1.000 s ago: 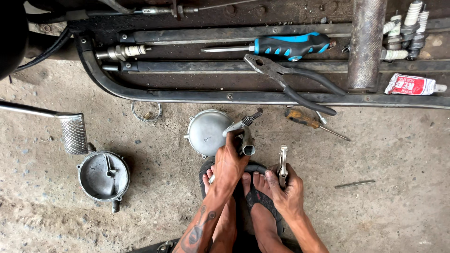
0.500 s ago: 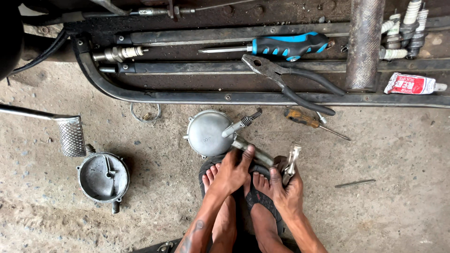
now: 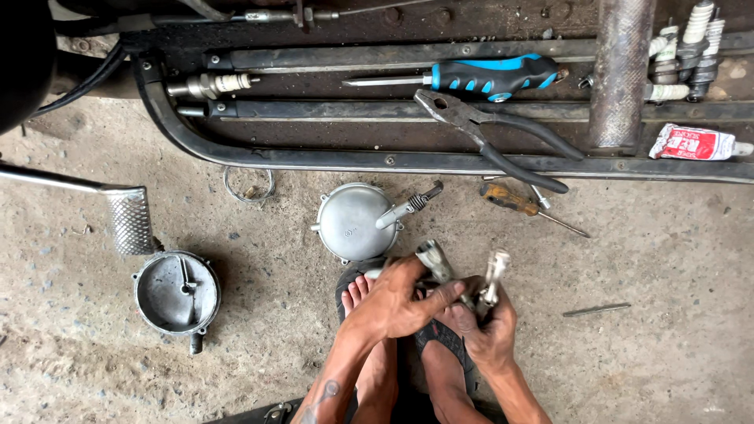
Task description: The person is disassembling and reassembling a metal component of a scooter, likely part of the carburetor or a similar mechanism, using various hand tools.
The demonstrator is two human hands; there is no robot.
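My left hand (image 3: 393, 302) hides most of the metal tube (image 3: 434, 261); my right hand (image 3: 487, 330) covers the base of what may be a small wrench (image 3: 495, 271).

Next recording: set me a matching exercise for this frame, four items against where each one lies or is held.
Items:
1. blue-handled screwdriver
2. pliers
3. open round metal bowl
4. short metal tube

Places:
A. on the concrete, below the ribbed foot pedal
B. between the left hand and right hand
C. across the frame's lower rails
D. on the frame, above the pliers

Pairs: 1-D, 2-C, 3-A, 4-B
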